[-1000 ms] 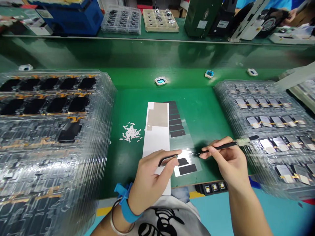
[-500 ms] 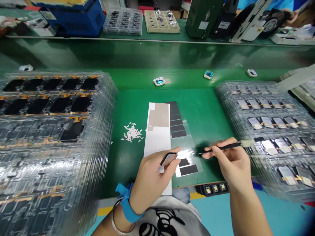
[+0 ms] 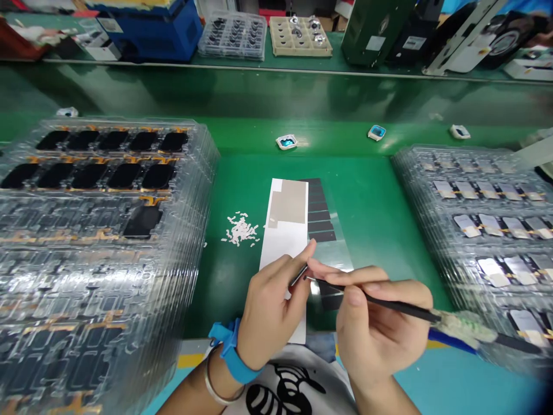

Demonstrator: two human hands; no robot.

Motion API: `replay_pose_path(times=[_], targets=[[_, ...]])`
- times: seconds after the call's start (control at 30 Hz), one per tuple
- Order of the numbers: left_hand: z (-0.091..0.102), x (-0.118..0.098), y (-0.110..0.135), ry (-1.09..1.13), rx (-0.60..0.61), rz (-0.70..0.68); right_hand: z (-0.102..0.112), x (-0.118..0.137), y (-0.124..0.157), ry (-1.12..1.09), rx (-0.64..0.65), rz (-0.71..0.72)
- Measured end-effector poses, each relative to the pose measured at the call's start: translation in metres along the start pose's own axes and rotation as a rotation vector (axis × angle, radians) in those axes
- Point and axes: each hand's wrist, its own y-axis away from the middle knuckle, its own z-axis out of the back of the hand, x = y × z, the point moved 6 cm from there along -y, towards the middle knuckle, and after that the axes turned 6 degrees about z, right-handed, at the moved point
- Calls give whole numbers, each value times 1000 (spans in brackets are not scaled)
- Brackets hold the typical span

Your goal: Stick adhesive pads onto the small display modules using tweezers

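Observation:
My left hand, with a blue band at the wrist, pinches a small dark-edged watch screen tilted between thumb and fingers. In my right hand are black tweezers, their handle wrapped in tape. Their tips are at the screen's edge; a tiny dark spot shows there, too small to make out. Beneath both hands lie a white card with a grey-beige patch and a clear sheet with black strips, partly covered. Left of the card is a pile of small white pieces.
Stacked clear trays with black screens stand at left. More stacked trays with silvery screens stand at right. Watch cases lie along the back. A raised shelf holds a blue machine and part trays.
My right hand has brought the tweezers leftward from over the clear sheet to the screen in my left hand. The view has shifted slightly left.

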Motion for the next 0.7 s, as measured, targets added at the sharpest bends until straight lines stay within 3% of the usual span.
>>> replay_pose_path(times=[0.4, 0.57, 0.7], targets=[[-4, 3, 2, 80, 67, 29, 1, -15, 4, 20, -17, 8], [-4, 3, 3, 109, 66, 29, -1, -15, 0, -70, 26, 142], [-4, 4, 2, 113, 67, 38, -1, -18, -1, -115, 21, 141]])
